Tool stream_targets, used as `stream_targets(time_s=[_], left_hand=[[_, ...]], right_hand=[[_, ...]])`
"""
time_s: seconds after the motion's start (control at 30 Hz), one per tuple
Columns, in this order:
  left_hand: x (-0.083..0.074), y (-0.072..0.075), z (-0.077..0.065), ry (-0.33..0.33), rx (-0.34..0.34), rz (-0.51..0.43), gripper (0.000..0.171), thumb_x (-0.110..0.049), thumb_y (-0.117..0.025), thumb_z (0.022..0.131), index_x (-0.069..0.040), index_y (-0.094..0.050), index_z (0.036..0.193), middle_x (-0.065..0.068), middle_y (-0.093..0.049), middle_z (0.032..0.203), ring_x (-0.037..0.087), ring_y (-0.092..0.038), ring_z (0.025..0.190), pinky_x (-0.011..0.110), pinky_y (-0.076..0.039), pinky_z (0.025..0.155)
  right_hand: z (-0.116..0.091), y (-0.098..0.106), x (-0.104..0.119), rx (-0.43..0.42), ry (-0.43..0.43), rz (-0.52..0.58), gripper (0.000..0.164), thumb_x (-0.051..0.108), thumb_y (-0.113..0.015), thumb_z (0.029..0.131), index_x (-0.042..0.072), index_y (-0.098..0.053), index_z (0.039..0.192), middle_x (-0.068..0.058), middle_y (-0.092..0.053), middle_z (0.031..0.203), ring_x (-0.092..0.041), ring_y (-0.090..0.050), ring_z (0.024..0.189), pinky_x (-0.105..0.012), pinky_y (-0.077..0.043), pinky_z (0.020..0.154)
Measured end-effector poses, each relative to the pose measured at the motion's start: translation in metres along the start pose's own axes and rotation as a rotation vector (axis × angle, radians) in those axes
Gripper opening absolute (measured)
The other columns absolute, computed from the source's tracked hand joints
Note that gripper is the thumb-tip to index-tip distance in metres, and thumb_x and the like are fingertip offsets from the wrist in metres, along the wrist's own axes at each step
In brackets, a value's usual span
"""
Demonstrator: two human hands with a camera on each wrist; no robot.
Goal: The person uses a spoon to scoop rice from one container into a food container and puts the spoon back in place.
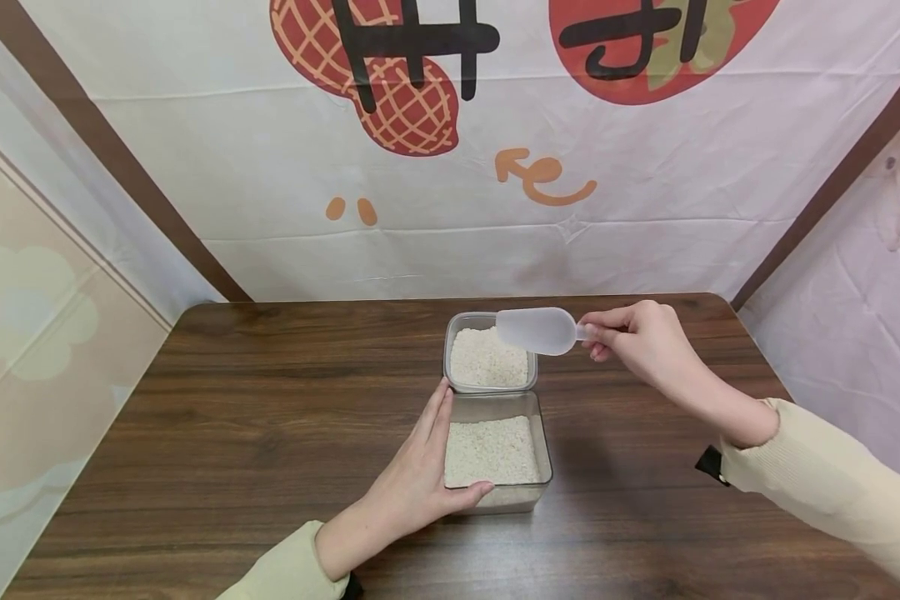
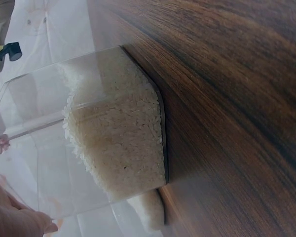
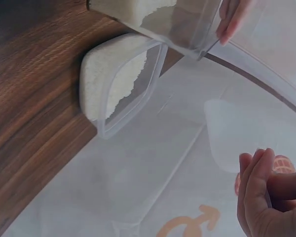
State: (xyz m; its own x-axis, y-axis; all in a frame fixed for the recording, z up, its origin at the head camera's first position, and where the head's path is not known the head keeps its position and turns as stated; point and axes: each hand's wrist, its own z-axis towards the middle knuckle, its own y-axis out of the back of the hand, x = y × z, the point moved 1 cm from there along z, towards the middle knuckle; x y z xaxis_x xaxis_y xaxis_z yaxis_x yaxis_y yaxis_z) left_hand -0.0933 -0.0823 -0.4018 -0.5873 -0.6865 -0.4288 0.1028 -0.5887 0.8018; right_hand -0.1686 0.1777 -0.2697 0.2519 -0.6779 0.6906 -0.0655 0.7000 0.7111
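In the head view, my left hand (image 1: 420, 471) holds the near clear container (image 1: 543, 454), thumb along its front rim and fingers reaching along the left side. White rice (image 2: 123, 133) fills the lower part of this container. Behind it is a smaller translucent tub (image 3: 103, 126), heaped with rice. My right hand (image 1: 645, 342) pinches a translucent white scoop (image 1: 543, 331) by its short handle. The scoop's blade overlaps the tub's right rim in the head view. From the right wrist, the scoop (image 3: 232, 133) appears raised above the tub's rim level.
Both containers stand on a dark wood-grain table (image 1: 292, 433), one directly behind the other. A white printed cloth (image 1: 270, 192) hangs behind the table's far edge. More pale cloth (image 1: 855, 292) hangs at the right side.
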Motion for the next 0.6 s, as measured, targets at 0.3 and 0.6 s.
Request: stream_targets(time_s=[0.3, 0.6], left_hand=[[-0.002, 0.002, -0.001, 0.014, 0.023, -0.010, 0.107, -0.054, -0.067, 0.072, 0.009, -0.016, 0.141, 0.018, -0.009, 0.150, 0.029, -0.023, 0.134, 0.041, -0.032, 0.103], [-0.002, 0.003, -0.002, 0.016, 0.028, -0.008, 0.107, -0.051, -0.069, 0.070, 0.009, -0.016, 0.141, 0.017, -0.009, 0.150, 0.027, -0.022, 0.134, 0.039, -0.031, 0.104]], right_hand=[[-0.015, 0.004, 0.015, 0.065, 0.005, 0.071, 0.020, 0.004, -0.062, 0.083, -0.007, -0.068, 0.099, -0.010, -0.068, 0.072, -0.010, -0.062, 0.056, -0.021, -0.053, 0.056], [-0.026, 0.007, 0.024, 0.095, 0.018, 0.042, 0.019, 0.007, -0.064, 0.082, -0.003, -0.070, 0.097, -0.004, -0.066, 0.069, -0.011, -0.061, 0.056, -0.022, -0.051, 0.053]])
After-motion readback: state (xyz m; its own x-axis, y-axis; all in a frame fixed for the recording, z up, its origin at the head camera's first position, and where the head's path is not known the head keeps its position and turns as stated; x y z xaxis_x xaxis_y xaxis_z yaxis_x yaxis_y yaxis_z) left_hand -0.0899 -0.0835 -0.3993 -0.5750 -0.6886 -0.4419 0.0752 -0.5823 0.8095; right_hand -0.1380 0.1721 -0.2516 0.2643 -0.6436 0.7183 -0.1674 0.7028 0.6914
